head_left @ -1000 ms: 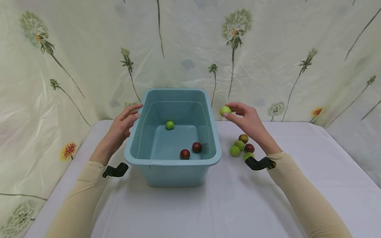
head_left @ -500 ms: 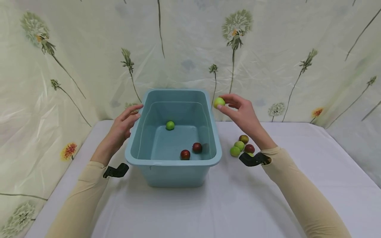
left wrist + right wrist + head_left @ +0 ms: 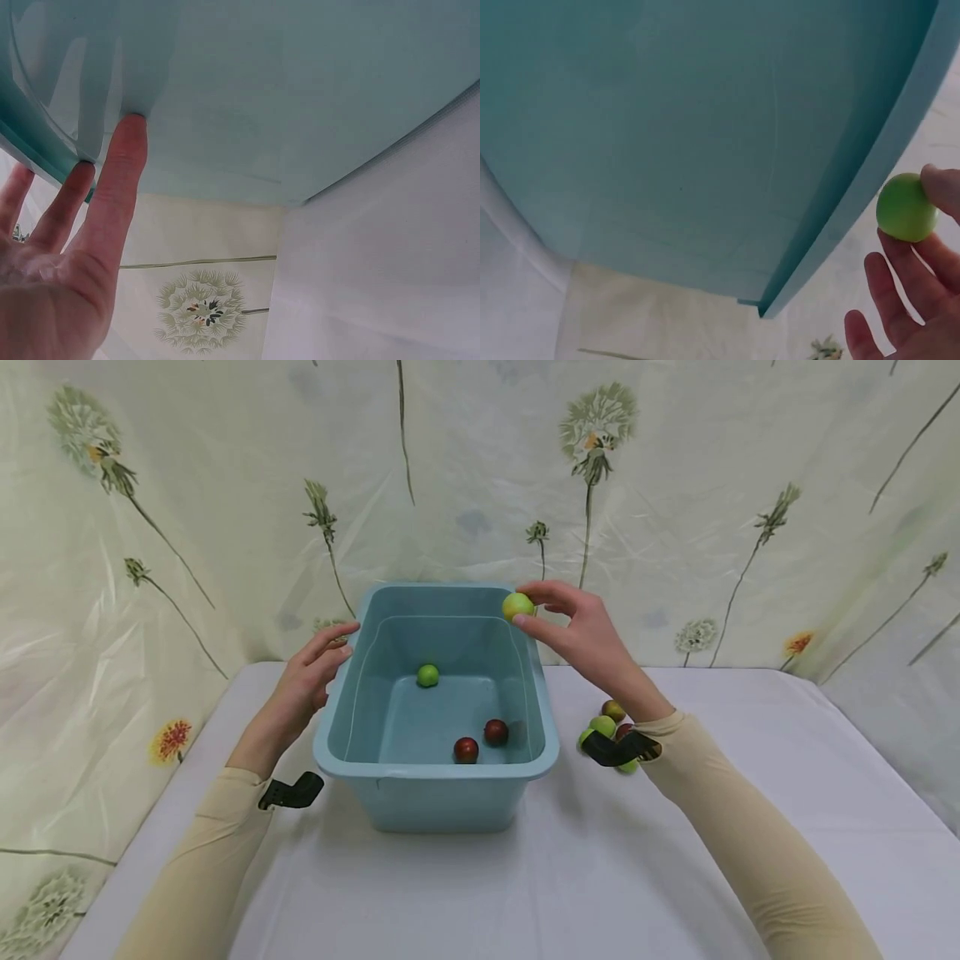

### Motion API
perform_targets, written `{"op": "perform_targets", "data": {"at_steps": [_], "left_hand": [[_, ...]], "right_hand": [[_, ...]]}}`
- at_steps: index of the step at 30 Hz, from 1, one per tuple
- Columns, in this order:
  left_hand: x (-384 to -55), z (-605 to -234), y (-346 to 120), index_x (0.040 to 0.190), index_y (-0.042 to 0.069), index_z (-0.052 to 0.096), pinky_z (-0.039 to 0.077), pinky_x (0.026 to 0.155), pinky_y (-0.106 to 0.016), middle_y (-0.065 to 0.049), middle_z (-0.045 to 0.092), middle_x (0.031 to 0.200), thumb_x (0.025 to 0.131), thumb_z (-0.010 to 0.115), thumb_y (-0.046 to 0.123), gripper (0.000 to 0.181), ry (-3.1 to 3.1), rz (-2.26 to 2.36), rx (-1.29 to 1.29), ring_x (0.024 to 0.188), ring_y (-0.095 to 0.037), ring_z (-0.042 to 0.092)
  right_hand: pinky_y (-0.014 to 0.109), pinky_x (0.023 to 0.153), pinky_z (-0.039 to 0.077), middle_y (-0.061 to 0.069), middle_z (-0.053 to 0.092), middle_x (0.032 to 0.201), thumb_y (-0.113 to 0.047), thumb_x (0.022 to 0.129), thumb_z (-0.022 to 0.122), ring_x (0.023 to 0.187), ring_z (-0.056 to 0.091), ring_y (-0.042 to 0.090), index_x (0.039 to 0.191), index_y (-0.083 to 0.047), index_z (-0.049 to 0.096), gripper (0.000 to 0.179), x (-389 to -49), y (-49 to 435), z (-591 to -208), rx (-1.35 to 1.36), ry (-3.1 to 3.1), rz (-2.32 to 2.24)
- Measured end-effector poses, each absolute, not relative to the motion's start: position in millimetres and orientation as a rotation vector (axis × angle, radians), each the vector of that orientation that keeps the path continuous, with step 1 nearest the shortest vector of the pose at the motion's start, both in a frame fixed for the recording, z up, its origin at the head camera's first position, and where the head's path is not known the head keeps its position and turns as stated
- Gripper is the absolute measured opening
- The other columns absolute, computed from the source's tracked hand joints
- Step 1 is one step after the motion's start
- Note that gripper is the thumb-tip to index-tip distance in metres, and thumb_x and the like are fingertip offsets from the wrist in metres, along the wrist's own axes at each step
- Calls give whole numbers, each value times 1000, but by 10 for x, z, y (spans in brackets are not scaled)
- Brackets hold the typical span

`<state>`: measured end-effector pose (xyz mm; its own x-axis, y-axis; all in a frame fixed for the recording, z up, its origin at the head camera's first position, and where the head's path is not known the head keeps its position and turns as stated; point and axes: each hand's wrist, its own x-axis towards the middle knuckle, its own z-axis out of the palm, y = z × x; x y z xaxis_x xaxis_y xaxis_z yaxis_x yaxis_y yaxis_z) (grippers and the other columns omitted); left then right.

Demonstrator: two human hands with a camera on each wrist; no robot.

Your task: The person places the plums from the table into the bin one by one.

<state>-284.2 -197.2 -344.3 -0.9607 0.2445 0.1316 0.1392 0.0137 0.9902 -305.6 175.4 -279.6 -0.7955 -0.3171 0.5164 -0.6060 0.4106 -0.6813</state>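
Pinching one yellow-green fruit between thumb and fingertips, the right hand holds it in the air over the far right corner of the blue tub. The right wrist view shows the same fruit at the fingertips, just outside and above the tub's rim.

Left hand: released, fingers straight, fingertips resting against the tub's left outer wall just under the rim; confirmed in the left wrist view. It holds nothing.

Inside the tub, count of three fruits:
- one green fruit near the far wall, alone
- two dark red fruits near the front right, close together

On the bench, right of the tub: a small cluster of loose fruit, partly hidden by the right forearm and a black wrist mount. At least four show: two or three green, one brownish, one dark red. Exact count cannot be told.

One tub, set near the bench's far edge, toward the left. White cloth covers the bench. Behind it hangs a pale backdrop printed with dandelion heads. Both forearms wear beige sleeves.
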Motion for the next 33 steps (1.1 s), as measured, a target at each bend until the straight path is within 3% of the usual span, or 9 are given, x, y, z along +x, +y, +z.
{"op": "perform_targets", "data": {"at_steps": [11,21,33], "left_hand": [[-2843,-3440,-1974,147,24,44,55,78,-32,-10,46,137,101,54,40,51,2183,2119,410,121,-26,53],[-2857,-3457,-1983,147,25,44,56,77,-32,-10,46,136,100,55,41,51,2192,2117,405,118,-25,56],[-2860,-3461,-1978,147,27,44,55,79,-32,-10,46,137,100,55,42,50,2204,2108,401,121,-31,53]], "right_hand": [[45,102,36,-5,65,115,-25,90,75,111,55,13,123,-18,66,35,-3083,1550,-2752,904,-2417,1282],[41,101,37,-11,65,115,-37,88,74,108,56,7,121,-21,68,37,-3118,1431,-2782,980,-2490,1194],[38,95,43,-7,66,112,-38,88,75,110,57,11,116,-21,69,34,-3155,1267,-2835,1040,-2658,1046]]}}
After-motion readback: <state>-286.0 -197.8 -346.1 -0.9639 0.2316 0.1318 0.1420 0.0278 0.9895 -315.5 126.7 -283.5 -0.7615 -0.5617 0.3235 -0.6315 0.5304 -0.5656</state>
